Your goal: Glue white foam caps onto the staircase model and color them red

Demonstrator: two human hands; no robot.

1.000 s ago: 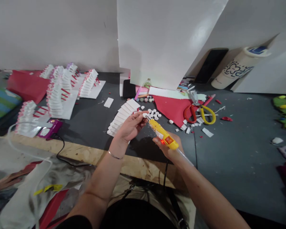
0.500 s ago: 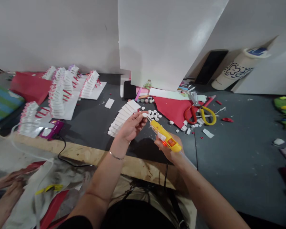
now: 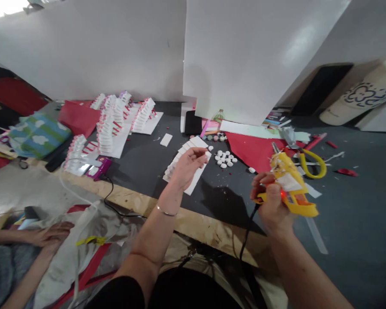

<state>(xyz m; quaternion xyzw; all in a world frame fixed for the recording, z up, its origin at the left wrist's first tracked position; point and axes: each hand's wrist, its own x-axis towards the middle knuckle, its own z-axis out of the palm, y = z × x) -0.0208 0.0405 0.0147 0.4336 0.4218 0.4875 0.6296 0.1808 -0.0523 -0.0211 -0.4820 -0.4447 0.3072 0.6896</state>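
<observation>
My left hand (image 3: 185, 168) is closed in a pinch over a white stepped foam model (image 3: 195, 180) on the table. At its fingertips sits a small white disc (image 3: 208, 155), partly hidden by the fingers. My right hand (image 3: 275, 206) grips a yellow hot glue gun (image 3: 296, 189), its nozzle pointing up and away and a clear glue stick (image 3: 315, 236) sticking out of its back. Between the hands lies a cluster of loose white discs (image 3: 224, 159).
Behind the glue gun lie scissors (image 3: 311, 165) and red paper (image 3: 251, 148). Finished stepped models (image 3: 112, 128) stand at the left, near a purple power adapter (image 3: 98, 168) with cables. A bottle (image 3: 357, 96) leans back right. Another person's hands (image 3: 53, 234) rest lower left.
The glue gun has moved right, away from the white disc in my left hand, and its nozzle has turned upward. My left hand is now over the stepped model. The view has swung left.
</observation>
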